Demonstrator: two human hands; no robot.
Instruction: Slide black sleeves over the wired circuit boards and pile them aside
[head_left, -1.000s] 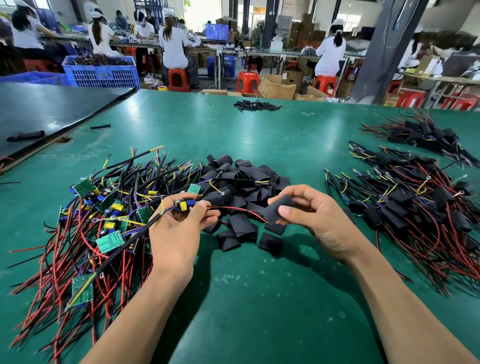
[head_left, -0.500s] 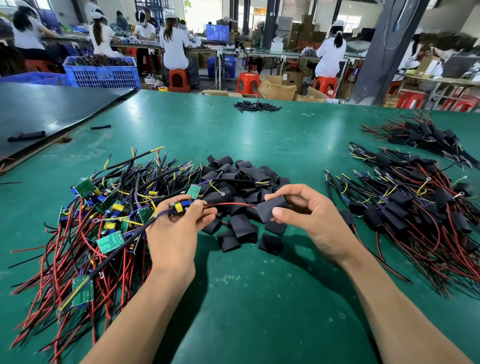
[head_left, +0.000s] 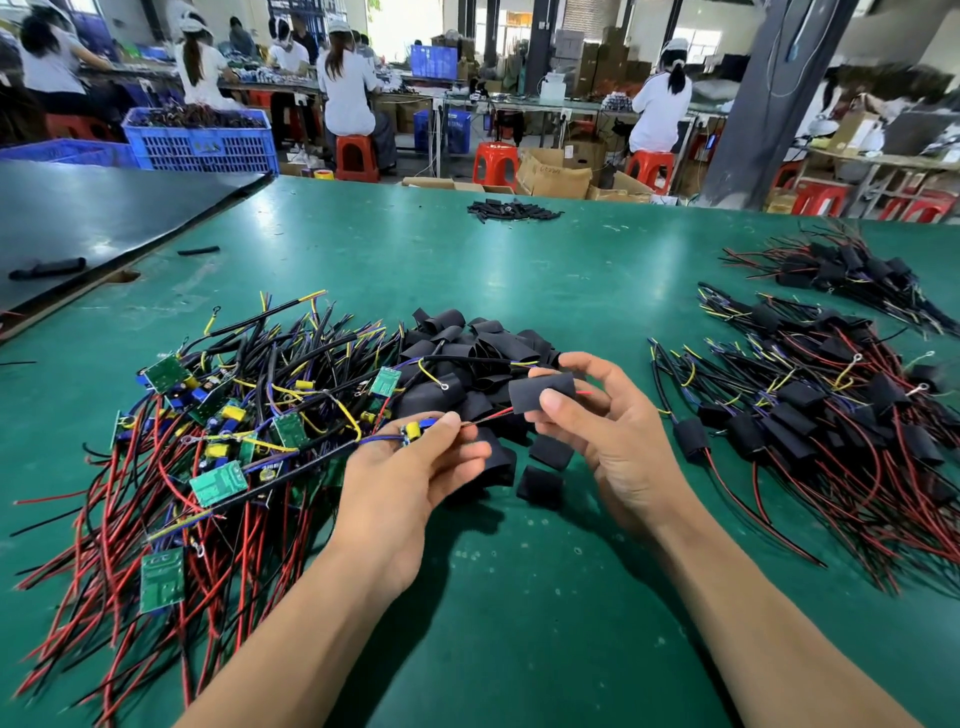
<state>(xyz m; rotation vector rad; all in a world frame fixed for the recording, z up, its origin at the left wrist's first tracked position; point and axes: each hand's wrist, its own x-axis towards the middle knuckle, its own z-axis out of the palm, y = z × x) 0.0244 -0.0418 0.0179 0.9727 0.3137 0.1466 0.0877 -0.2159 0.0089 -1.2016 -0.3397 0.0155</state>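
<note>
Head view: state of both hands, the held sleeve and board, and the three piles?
left hand, pinches circuit board
right hand, pinches black sleeve
black sleeve, red wire threaded through, tip out the far end
circuit board, bare, outside the sleeve
bare boards pile, unsleeved, at left
loose sleeves pile, empty, centre
finished pile, sleeved, at right

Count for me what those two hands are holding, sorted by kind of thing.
Wired circuit board: 1, pinched in the left hand
Black sleeve: 1, held in the right hand
Total: 2
</note>
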